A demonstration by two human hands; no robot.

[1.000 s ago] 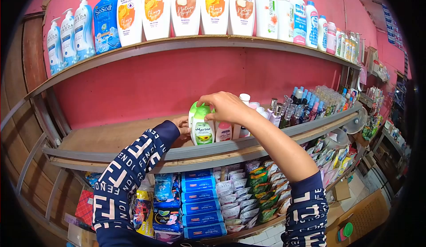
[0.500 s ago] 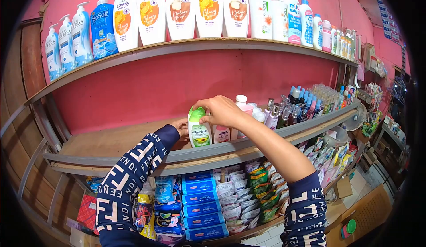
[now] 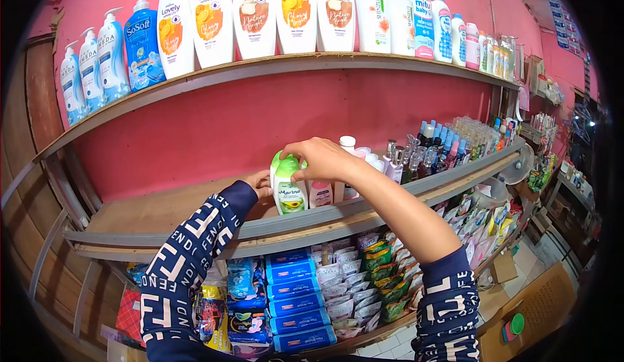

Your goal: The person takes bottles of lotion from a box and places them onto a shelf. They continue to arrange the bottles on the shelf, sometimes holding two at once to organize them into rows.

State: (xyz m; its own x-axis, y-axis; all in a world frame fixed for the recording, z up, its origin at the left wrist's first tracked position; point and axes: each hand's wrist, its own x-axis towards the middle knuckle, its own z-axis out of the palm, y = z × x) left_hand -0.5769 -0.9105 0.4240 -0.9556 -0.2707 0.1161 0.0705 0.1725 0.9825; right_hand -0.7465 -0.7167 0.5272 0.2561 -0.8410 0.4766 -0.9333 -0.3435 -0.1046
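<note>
A white Marina lotion bottle [image 3: 290, 196] with a green cap and an avocado on its label stands upright near the front of the middle shelf. My right hand [image 3: 323, 160] reaches over from the right, its fingers closed round the cap. A second green cap [image 3: 277, 160] shows just behind, on a bottle mostly hidden. My left hand [image 3: 262, 184] is at the left side of these lotion bottles, fingers curled against them; the fingertips are partly hidden. A small pink bottle [image 3: 320, 194] stands close on the right, beneath my right hand.
The middle shelf [image 3: 175, 209] has a raised grey metal front edge [image 3: 364, 216]. Perfume bottles [image 3: 429, 147] crowd its right part. Large pump bottles [image 3: 253, 17] line the upper shelf. Below hang or lie blue packs [image 3: 299, 316] and sachets [image 3: 383, 277]. A fan [image 3: 517, 167] is at the right.
The view has shifted slightly. A second green cap now shows more clearly behind the front lotion bottle. Both hands keep nearly the same place and grip.
</note>
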